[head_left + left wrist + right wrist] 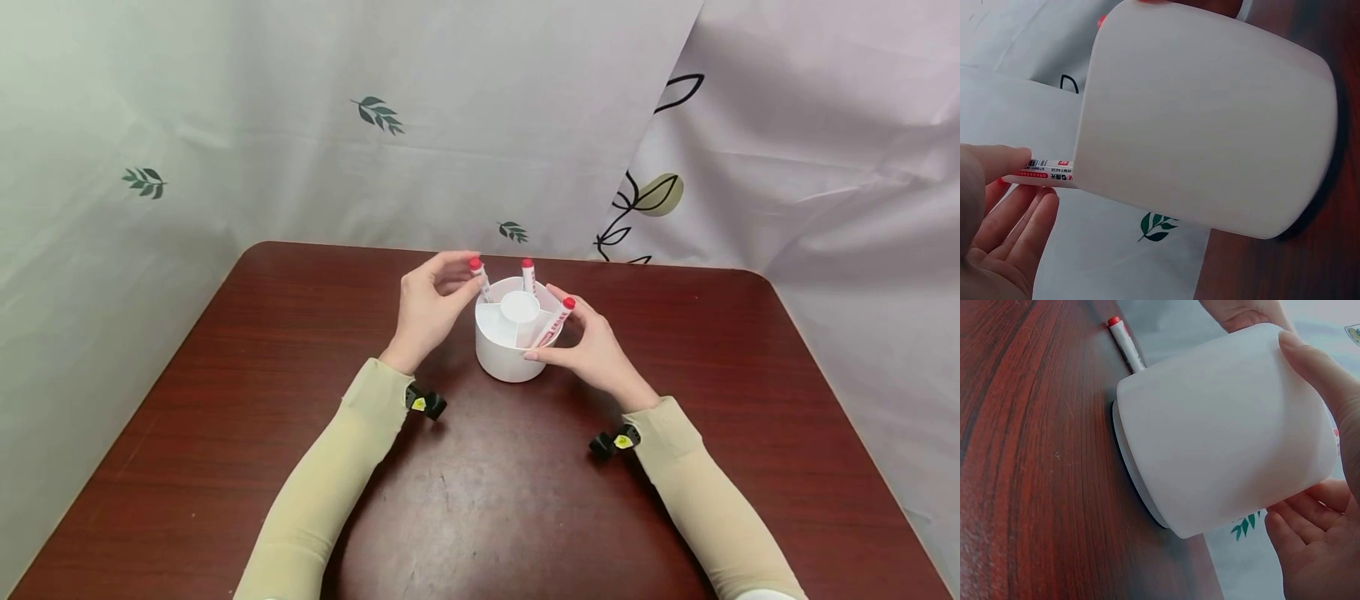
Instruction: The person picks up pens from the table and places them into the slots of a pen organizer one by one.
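A round white pen holder [498, 350] with compartments stands on the table. My left hand [431, 304] pinches a red-capped marker [485, 287] between thumb and fingers, its lower end at the holder's left compartment. In the left wrist view, that marker's printed barrel [1054, 172] shows between the fingertips and the rim. My right hand [592, 346] holds the holder's right side, thumb on the front wall and fingers behind. A second marker [553, 323] leans in the right compartment, inside that grip. A third marker [528, 275] stands upright at the back.
The dark red wooden table [247, 375] ends just behind the holder, against a pale curtain [450, 167] with leaf prints. In the right wrist view a red-capped marker [1125, 345] shows low beside the holder, partly hidden by it.
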Available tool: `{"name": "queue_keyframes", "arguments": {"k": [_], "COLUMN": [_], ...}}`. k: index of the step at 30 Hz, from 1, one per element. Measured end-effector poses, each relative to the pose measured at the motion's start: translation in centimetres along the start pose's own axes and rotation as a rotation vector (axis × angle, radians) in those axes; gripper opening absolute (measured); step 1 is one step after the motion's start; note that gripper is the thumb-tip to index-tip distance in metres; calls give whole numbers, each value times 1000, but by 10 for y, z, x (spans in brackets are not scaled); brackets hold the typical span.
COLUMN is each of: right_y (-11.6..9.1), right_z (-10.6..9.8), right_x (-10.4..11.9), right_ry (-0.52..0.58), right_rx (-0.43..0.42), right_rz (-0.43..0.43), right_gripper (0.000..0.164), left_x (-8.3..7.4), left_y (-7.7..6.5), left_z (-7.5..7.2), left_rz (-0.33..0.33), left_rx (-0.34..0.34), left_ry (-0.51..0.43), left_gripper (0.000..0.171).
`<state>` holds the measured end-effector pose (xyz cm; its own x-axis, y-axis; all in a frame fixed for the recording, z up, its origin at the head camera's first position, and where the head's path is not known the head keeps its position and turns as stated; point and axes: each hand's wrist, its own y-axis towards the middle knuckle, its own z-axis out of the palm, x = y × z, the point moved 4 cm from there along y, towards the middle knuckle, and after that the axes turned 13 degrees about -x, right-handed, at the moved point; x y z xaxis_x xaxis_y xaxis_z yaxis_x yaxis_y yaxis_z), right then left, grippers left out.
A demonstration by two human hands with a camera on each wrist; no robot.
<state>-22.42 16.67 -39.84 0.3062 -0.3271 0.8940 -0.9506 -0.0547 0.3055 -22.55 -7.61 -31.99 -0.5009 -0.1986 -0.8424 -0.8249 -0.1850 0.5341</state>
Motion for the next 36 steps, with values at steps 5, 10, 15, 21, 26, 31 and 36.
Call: {"name": "queue_keyframes", "arguments": {"k": [5,10,15,21,26,31,36], "right_y": [0,-1,-1,-1,-1,-3,-9], "right_z": [0,1,0,1,1,0,-2], "right_x": [-1,0,-1,-1,0,2,17], "right_ry": [-2,4,-2,1,4,6,23], "right_rx": [6,6,1,-6,-12,-18,-19], "right_rz": [-5,2,9,5,11,39,28], "right_gripper": [97,97,98,99,99,97,95], "left_x": [7,12,33,38,40,50,66], "left_y": [-4,-5,-3,3,2,-5,-14], "left_z": [1,2,1,-14,-35,-54,-70], "left_rz": [-9,5,15,24,15,-43,-102], "left_rx": [32,49,62,37,31,69,144], "left_ry": [49,49,6,4,96,242,338], "left_gripper": [31,31,36,38,39,42,46]}}
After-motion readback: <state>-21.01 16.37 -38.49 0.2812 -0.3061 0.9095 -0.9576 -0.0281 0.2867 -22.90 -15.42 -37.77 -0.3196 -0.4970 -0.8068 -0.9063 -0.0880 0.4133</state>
